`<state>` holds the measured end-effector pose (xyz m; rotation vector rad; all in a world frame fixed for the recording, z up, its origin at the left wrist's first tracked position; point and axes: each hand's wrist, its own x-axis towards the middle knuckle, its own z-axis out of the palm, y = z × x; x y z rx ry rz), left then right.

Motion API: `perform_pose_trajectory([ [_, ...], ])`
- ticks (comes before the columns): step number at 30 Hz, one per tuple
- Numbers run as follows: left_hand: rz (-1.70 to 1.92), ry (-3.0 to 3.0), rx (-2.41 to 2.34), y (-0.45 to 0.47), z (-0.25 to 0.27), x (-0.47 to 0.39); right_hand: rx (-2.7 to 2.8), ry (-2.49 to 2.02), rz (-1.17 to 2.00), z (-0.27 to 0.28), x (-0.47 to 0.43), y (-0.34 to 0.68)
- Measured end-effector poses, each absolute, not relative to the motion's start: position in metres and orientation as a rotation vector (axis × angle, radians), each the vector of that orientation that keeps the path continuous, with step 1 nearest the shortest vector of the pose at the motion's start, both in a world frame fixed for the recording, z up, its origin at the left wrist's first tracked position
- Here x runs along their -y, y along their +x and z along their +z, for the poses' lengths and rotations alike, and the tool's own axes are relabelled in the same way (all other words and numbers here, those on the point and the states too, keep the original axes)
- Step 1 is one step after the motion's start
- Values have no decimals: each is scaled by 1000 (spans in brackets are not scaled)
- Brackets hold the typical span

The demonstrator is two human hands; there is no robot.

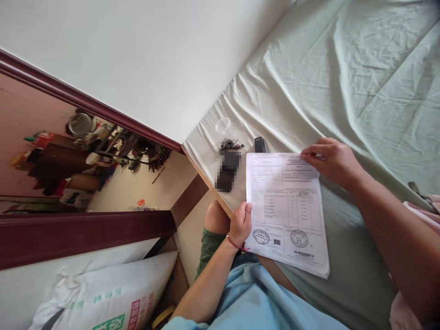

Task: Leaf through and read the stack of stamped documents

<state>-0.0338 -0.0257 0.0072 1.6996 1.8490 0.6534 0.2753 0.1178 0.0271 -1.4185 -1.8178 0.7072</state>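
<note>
A stack of printed papers lies tilted across my lap and the bed's edge. Its top sheet carries a ruled table, two round stamps and small codes near the bottom. My left hand is closed on the stack's left edge, thumb on top. At the upper right corner, my right hand pinches the sheet between thumb and fingers. Just beyond the stack's top edge is a small black box-like object, partly covered by the paper. Left of it rest a bunch of keys and a dark blurred-out object.
A clear round lid-like piece sits near the wall on the bed's pale green sheet. On the left, a dark red door frame opens onto a cluttered room. A full white printed sack stands at lower left.
</note>
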Motion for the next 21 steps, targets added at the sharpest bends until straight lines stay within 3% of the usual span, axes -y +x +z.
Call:
perform_pose_trajectory([
  [13,720,1768,-1930,-31,3,30,1762,-1291,404,30,-112,269],
  [17,778,1745,-1925,-31,1,29,1756,-1143,707,44,-109,276],
  [21,782,1722,-1932,-32,-2,29,1719,-866,1363,63,-106,292],
])
